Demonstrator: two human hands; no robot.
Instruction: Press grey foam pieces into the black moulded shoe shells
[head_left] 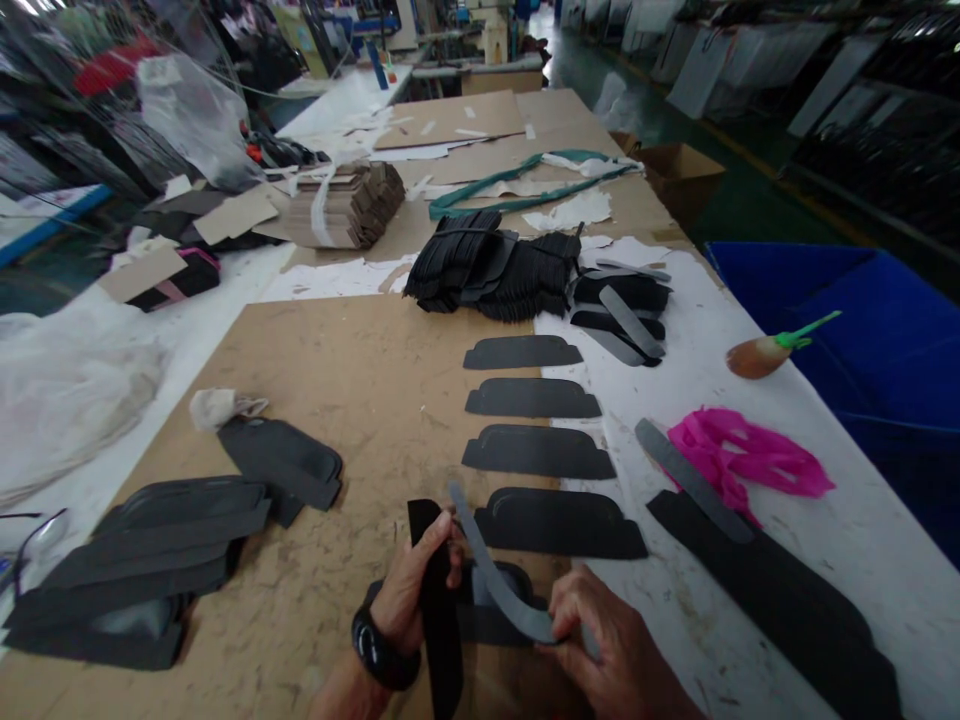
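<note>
Left hand (414, 588) closed around a black strip (437, 620), fingers wrapped over it, wristband (384, 648) on the wrist; right hand (609, 640) pinching the lower end of a curved grey strip (495, 585), thumb and fingers together on it; the strips are held up just above a black cutout (495, 612), over a cardboard sheet (337, 400); the grey strip's upper end is beside the black strip; four black cutouts (556, 525) lie in a row ahead; black stacks (142, 570) are left of the hands; black bundles (487, 265) lie farther on; pink plastic (750, 455) and a long black piece (780, 600) sit to the right on the white table covering (862, 520).
</note>
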